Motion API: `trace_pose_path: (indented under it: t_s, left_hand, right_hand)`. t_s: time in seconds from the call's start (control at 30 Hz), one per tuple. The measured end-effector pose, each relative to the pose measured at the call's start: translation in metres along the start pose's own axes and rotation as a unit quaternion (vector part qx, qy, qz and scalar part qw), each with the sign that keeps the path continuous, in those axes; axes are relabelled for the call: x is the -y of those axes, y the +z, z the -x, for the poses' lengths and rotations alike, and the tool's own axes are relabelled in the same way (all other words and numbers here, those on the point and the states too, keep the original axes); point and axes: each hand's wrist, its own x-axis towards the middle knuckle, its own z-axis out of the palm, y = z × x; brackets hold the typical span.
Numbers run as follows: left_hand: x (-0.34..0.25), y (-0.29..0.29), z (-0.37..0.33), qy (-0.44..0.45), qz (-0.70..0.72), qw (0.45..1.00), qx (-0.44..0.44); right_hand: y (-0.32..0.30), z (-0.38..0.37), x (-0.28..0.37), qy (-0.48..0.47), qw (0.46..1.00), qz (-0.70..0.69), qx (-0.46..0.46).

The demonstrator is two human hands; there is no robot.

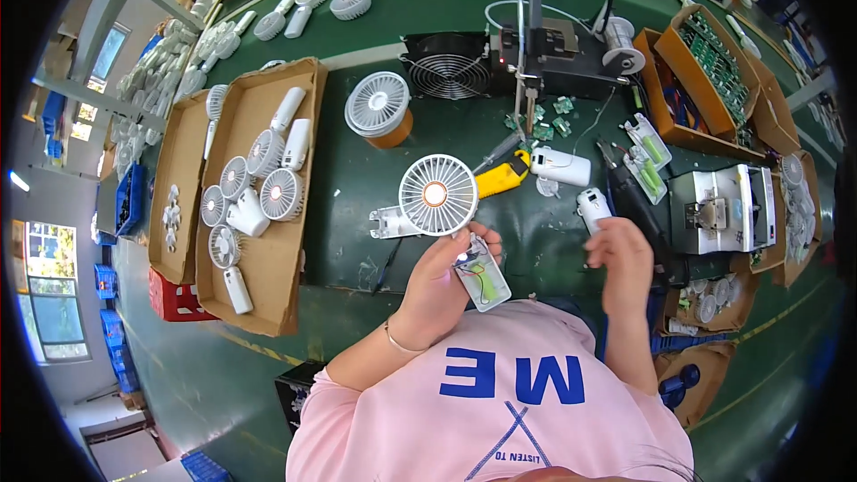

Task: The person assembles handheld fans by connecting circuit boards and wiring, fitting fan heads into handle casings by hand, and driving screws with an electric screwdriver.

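Observation:
My left hand (439, 278) is closed around a white handheld fan (438, 195), whose round grille faces up. The fan's handle is uncovered, baring a green battery (485, 280) and thin wires inside. My right hand (623, 254) is over the bench to the right, its fingers bent but apart. Its fingers overlap the lower end of a white handle shell (591, 203); I cannot tell whether they touch it. Another white shell (561, 166) lies farther off, beside a yellow-handled tool (503, 176). Partly behind the fan head lies a pale handle part (390, 223).
Cardboard trays of fans (303, 214) stand at left. A fan rests face up on an orange-brown base (390, 131). Behind are a black cooling fan (449, 66), wire spool (623, 46) and small circuit boards (544, 131). At right: a black power screwdriver (636, 201) and white machine (725, 209).

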Motion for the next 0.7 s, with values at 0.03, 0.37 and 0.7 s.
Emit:
trace_pose_path:
  t_s: [0.03, 0.37, 0.7]
  left_hand:
    - [0.004, -0.002, 0.001, -0.004, -0.004, 1.000, -0.006]
    - [0.018, -0.009, 0.006, -0.086, 0.032, 0.995, 0.029]
    - [0.026, -0.011, 0.007, -0.020, -0.148, 0.978, 0.147]
  right_hand:
    - [0.018, 0.008, 0.006, -0.015, 0.998, 0.046, 0.036]
    - [0.082, 0.022, -0.012, -0.212, 0.918, 0.255, 0.216]
    - [0.079, 0.025, -0.009, -0.072, 0.967, 0.162, 0.185]
